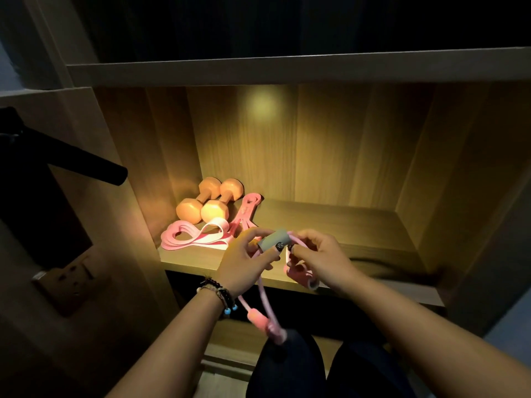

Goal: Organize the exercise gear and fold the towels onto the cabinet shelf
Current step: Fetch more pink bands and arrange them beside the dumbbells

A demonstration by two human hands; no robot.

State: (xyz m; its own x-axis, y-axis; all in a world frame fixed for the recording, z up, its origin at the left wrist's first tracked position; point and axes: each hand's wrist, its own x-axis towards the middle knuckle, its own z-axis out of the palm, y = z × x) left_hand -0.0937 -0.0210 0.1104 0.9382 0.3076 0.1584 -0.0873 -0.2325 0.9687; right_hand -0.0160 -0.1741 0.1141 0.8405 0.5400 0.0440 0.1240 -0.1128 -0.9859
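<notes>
Both hands (284, 254) on a pink resistance tube's grey handle (274, 239); orange dumbbells (208, 200), pink bands (198, 235) on the shelf (344, 225)

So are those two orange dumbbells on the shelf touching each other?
Touching. The head view shows the two orange dumbbells lying side by side at the shelf's back left, their near heads pressed together with no gap showing between them.

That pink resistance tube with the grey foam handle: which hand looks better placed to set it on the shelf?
Probably the left hand: it grips the pink resistance tube's grey foam handle, nearer the wooden shelf. The right hand only pinches tubing.
</notes>
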